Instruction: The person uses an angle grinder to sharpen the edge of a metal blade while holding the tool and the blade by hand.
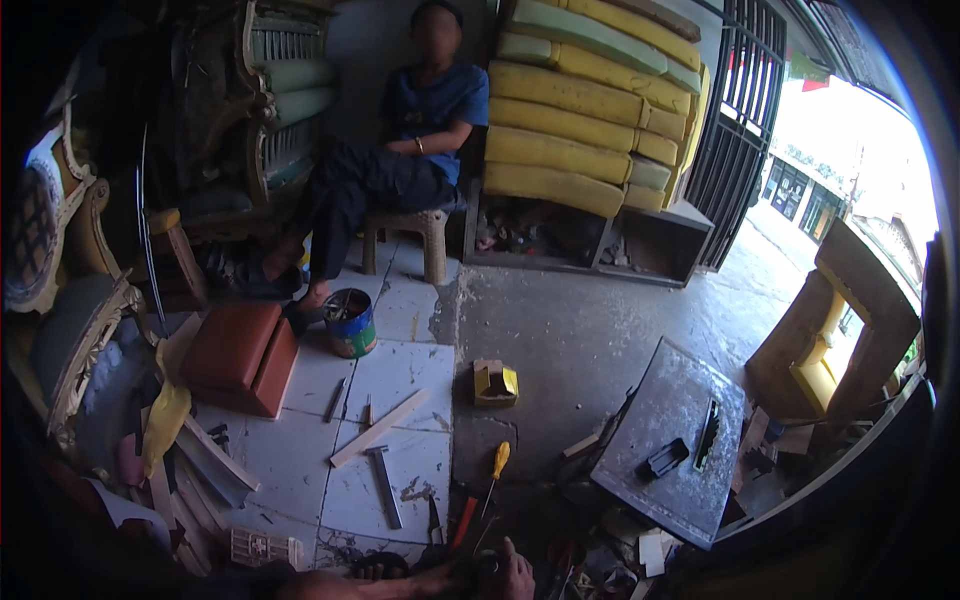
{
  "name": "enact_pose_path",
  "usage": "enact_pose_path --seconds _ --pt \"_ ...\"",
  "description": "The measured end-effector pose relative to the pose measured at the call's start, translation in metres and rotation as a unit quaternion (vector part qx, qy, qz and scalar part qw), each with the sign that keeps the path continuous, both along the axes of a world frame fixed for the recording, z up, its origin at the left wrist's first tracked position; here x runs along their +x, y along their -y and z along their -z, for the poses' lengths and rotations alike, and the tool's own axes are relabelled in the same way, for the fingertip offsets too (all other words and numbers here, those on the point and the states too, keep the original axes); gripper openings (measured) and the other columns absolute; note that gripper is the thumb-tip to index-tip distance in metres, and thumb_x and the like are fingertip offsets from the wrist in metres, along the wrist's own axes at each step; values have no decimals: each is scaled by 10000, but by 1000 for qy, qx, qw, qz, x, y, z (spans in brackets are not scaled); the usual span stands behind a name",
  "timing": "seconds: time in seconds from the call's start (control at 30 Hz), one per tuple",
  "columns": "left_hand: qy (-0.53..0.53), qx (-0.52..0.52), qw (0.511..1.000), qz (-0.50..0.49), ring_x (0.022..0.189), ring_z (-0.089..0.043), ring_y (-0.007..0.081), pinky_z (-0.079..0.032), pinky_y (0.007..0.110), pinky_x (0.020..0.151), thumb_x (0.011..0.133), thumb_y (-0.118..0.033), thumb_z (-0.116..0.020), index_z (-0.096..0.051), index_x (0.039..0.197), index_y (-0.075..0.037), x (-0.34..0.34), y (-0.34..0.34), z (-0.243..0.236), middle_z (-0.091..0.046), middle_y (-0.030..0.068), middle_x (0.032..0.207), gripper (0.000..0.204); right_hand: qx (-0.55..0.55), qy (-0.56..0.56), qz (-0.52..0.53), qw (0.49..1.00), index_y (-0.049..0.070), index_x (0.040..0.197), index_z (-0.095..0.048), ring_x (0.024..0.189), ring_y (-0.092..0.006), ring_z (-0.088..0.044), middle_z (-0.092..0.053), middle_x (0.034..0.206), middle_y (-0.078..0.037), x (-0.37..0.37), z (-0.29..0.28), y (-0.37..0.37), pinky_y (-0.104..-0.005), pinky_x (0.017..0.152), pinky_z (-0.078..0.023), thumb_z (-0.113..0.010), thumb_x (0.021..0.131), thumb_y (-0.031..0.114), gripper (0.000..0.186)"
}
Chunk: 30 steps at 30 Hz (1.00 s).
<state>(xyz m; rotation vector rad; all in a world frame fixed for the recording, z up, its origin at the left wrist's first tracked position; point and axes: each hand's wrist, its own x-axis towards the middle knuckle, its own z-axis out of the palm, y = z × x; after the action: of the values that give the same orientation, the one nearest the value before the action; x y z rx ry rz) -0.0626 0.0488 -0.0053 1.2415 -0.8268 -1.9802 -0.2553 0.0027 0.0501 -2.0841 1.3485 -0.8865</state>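
At the lower edge my left forearm (345, 586) reaches in from the left, and my left hand (447, 578) is in shadow with its fingers hidden. Beside it, my right hand (518, 574) is curled against a small dark object (489, 566) whose kind I cannot make out; one digit points up. Just beyond the hands lie a yellow-handled screwdriver (500, 462), a red strip-like tool (462, 524) and a slim dark tool (434, 522). A hammer (386, 490) rests on the white tiles, near a wooden strip (380, 429).
A reddish-brown upholstered block (232, 352) and a paint can (349, 328) stand ahead left. To the right is a metal table (668, 440) with a slotted top, and a yellow box (495, 382) lies nearer the middle. Beyond, a person (430, 110) sits by stacked yellow cushions (565, 120).
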Motion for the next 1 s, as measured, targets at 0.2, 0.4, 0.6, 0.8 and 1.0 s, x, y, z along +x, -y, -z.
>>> enact_pose_path --seconds 0.2,0.4,0.6,0.8,1.0 --pt "-10 10 1000 -1 1265 -586 205 -490 362 1084 885 -263 -812 -386 1572 -75 6 1 -8 -588 109 1405 830 -66 5 -95 993 44 1477 -526 976 -338 -706 -714 1128 -140 1 -34 12 -435 917 -561 -793 830 148 708" --pt "-10 36 999 -16 1257 -592 204 -494 361 1079 887 -265 -810 -389 1569 -75 8 -10 10 -592 108 1399 823 109 219 77 967 7 1479 -479 1169 -326 -678 -647 1315 -202 -4 -52 50 -430 969 -569 -782 914 262 690" --pt "-44 51 997 -29 996 -697 227 -609 387 831 886 -229 -775 -360 1545 -77 4 -1 -31 -627 121 1244 793 227 627 258 699 -78 1420 -360 1185 -414 -664 -571 1324 -240 -38 -63 147 -516 938 -624 -598 1072 363 610" --pt "-39 77 995 -52 848 -715 255 -627 406 716 879 -233 -766 -335 1532 -84 13 1 -59 -611 131 1184 797 235 558 284 744 -87 1090 -541 783 -302 -748 -743 928 -255 -68 -76 162 -410 731 -626 -529 1105 350 437" --pt "-37 80 994 -67 858 -713 251 -625 404 721 875 -234 -769 -335 1531 -87 30 0 -49 -609 132 1189 800 164 567 336 734 -29 1099 -586 650 -165 -600 -687 907 -112 -126 -48 184 -308 601 -530 -520 1115 276 312"
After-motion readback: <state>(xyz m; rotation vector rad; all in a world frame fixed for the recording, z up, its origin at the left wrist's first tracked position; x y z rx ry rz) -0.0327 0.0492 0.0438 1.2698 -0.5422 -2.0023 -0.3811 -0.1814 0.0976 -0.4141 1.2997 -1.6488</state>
